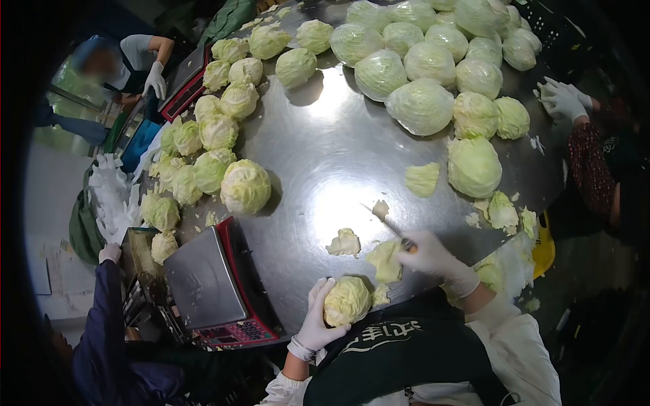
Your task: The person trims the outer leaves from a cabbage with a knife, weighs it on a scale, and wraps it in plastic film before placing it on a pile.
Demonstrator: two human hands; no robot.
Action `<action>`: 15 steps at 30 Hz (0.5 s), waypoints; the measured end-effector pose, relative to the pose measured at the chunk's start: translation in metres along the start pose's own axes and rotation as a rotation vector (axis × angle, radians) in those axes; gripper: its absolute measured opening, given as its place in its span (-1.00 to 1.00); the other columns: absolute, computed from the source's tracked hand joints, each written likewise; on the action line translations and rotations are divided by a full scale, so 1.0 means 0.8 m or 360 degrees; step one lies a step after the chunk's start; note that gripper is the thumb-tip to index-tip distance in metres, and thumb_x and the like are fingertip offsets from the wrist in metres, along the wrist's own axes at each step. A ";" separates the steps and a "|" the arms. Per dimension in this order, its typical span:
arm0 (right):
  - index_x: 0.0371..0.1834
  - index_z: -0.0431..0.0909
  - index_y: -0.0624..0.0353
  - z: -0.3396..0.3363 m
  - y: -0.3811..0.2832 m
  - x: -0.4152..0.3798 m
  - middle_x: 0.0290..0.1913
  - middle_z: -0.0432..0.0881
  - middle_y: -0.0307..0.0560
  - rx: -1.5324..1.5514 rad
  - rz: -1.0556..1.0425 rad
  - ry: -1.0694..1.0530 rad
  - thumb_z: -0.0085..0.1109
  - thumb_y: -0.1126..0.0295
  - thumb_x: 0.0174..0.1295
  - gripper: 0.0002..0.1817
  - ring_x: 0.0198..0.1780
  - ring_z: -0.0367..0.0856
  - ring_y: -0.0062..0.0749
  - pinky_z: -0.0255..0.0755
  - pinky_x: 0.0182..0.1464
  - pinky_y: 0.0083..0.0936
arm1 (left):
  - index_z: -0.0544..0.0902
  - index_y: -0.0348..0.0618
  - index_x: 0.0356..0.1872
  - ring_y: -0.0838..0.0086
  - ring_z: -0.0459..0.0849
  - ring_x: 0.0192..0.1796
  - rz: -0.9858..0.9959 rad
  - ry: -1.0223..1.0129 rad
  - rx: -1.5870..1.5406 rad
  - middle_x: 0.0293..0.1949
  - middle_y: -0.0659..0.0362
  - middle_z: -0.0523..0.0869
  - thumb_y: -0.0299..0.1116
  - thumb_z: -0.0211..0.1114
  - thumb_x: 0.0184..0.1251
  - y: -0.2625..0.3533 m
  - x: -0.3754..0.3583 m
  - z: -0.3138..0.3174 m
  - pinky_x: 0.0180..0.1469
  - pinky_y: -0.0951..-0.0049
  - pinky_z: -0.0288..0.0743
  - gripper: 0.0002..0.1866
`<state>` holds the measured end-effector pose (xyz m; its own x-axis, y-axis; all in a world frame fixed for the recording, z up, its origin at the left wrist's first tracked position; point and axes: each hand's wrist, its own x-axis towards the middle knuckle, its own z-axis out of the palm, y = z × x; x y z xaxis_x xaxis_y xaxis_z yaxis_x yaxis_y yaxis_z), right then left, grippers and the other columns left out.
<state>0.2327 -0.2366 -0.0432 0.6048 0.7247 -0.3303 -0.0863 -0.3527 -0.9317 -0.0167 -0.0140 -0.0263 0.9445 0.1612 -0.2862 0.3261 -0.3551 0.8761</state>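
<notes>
I make out a round, crinkled, pale yellow-green cabbage cupped in my left hand; a slim, blurred knife juts forward from my right hand.

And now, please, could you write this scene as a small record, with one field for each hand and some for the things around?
Left hand: gloved, holding a small cabbage near the table's edge
Right hand: gloved, gripping a knife, blade blurred, pointing away and leftward
Surface: metal table
Beyond: pale cabbages heaped, several apparently film-wrapped
Left side: leafy cabbages; red scale nearer the person
Scraps: loose leaf pieces between both groups and the person
Other people: gloved hands at right; others at left
</notes>
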 end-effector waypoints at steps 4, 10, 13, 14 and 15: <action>0.23 0.54 0.28 -0.014 0.003 -0.006 -0.07 0.68 0.01 -0.0677 -0.0361 0.0765 0.40 0.40 0.17 -0.47 -0.32 0.66 -0.37 0.54 -0.21 -0.45 | 0.15 -0.18 0.59 0.06 0.29 0.56 -0.0169 0.0109 -0.0672 0.51 -0.08 0.28 -0.28 0.61 -0.06 -0.009 -0.008 0.017 0.59 0.16 0.14 0.13; 0.36 0.45 0.23 0.024 0.003 -0.021 0.31 0.53 0.14 -0.0427 -0.0427 0.0464 0.35 0.37 0.21 -0.38 0.24 0.61 0.03 0.53 0.22 -0.30 | 0.15 -0.04 0.60 -0.20 0.35 0.49 -0.0445 0.0185 -0.2540 0.51 -0.14 0.30 0.01 0.47 -0.02 -0.020 0.007 -0.007 0.42 -0.44 0.32 0.10; 0.24 0.52 0.31 0.042 0.022 -0.030 0.00 0.68 0.12 -0.0174 -0.0315 0.0435 0.39 0.37 0.22 -0.48 -0.02 0.72 -0.17 0.58 0.04 -0.35 | 0.19 0.07 0.59 -0.34 0.31 0.45 -0.0294 0.0037 -0.2904 0.49 -0.09 0.30 0.19 0.35 0.01 -0.002 0.032 -0.040 0.29 -0.55 0.40 0.06; 0.18 0.54 0.33 0.047 0.025 -0.037 -0.15 0.69 0.04 0.0036 -0.0076 0.0336 0.37 0.40 0.26 -0.55 -0.18 0.70 -0.31 0.57 -0.10 -0.40 | 0.23 0.06 0.57 -0.31 0.35 0.44 -0.0147 0.0108 -0.2796 0.48 -0.08 0.33 0.19 0.35 0.02 0.000 0.046 -0.060 0.28 -0.47 0.45 0.04; 0.11 0.56 0.35 0.051 0.023 -0.046 -0.30 0.70 -0.04 0.0239 0.0162 0.0229 0.35 0.42 0.29 -0.63 -0.33 0.69 -0.46 0.57 -0.24 -0.46 | 0.26 0.05 0.56 -0.28 0.39 0.42 0.0000 0.0171 -0.2688 0.46 -0.08 0.36 0.18 0.34 0.02 0.004 0.063 -0.079 0.28 -0.39 0.50 0.01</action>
<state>0.1765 -0.2458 -0.0543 0.6927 0.5942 -0.4088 -0.2628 -0.3199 -0.9103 0.0292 0.0511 -0.0132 0.9145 0.2440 -0.3226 -0.1447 0.9422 0.3023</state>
